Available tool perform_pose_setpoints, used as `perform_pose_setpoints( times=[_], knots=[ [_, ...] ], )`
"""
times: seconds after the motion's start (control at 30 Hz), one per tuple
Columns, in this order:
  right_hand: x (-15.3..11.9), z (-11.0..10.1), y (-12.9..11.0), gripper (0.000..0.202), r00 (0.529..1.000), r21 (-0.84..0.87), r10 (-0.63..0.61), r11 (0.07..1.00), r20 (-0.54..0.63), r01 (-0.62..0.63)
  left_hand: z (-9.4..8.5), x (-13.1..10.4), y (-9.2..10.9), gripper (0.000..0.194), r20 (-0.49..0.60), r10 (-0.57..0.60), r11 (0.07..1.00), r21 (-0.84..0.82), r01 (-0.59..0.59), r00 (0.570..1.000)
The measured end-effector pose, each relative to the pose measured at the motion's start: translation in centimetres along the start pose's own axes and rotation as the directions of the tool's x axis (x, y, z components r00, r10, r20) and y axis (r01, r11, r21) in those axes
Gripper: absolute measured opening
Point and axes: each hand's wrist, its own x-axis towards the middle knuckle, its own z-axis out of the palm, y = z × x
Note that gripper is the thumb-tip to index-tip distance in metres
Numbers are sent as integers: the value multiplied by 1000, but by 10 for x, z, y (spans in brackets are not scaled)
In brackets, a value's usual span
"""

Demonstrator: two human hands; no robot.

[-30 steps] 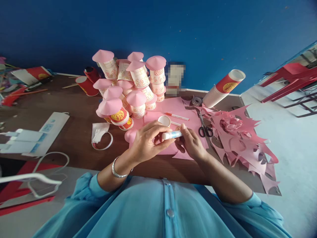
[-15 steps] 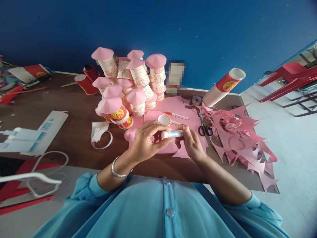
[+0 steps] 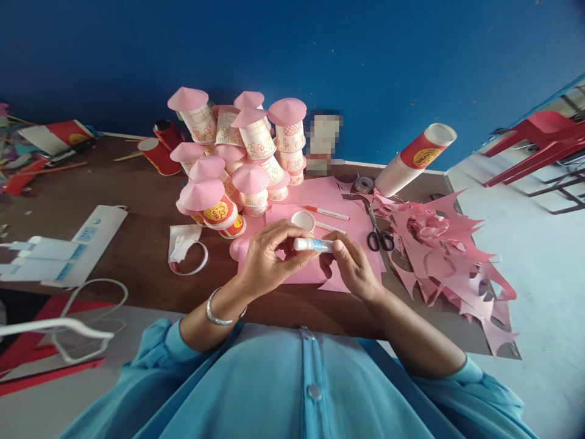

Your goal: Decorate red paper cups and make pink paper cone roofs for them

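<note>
A small white tube with a blue label (image 3: 314, 245) lies crosswise between my two hands, above the pink paper (image 3: 315, 189). My left hand (image 3: 269, 255) pinches it between thumb and fingers near its left part. The right end is gripped by my right hand (image 3: 354, 265), its thumb on top. Just behind the tube a white paper cup (image 3: 303, 222) stands on the pink sheets. A red-and-white marker (image 3: 326, 213) and a second white pen (image 3: 330, 227) lie beside the cup.
Decorated cups with pink cone tops (image 3: 253, 180) crowd the table's back. To the right are black scissors (image 3: 377, 235), grey tape (image 3: 364, 184), a tall cup stack (image 3: 411, 161) and pink paper scraps (image 3: 439, 244). A white band (image 3: 201, 259) lies left of my hands.
The tube has shifted slightly left in my fingers, and a little more of its left end sticks out. My right thumb now lies over its right end.
</note>
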Motion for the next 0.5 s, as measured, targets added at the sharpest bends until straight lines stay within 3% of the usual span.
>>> perform_pose_setpoints(
  times=[0.17,0.3,0.4,0.5],
  knots=[
    [3,7,0,34,997,321,76,945,-23,-65,-1,0,-3,19,34,-8,998,-59,10,999],
    [9,1,-11,30,972,501,131,866,-196,-15,-9,-8,-20,64,87,5,990,-143,8,996],
    [14,-12,-19,31,933,491,88,865,-350,102,-14,-16,-39,78,11,-86,994,71,85,996],
    [20,-24,-19,32,894,409,61,902,-444,142,-9,-21,-58,83,79,-155,947,296,125,985]
  ],
)
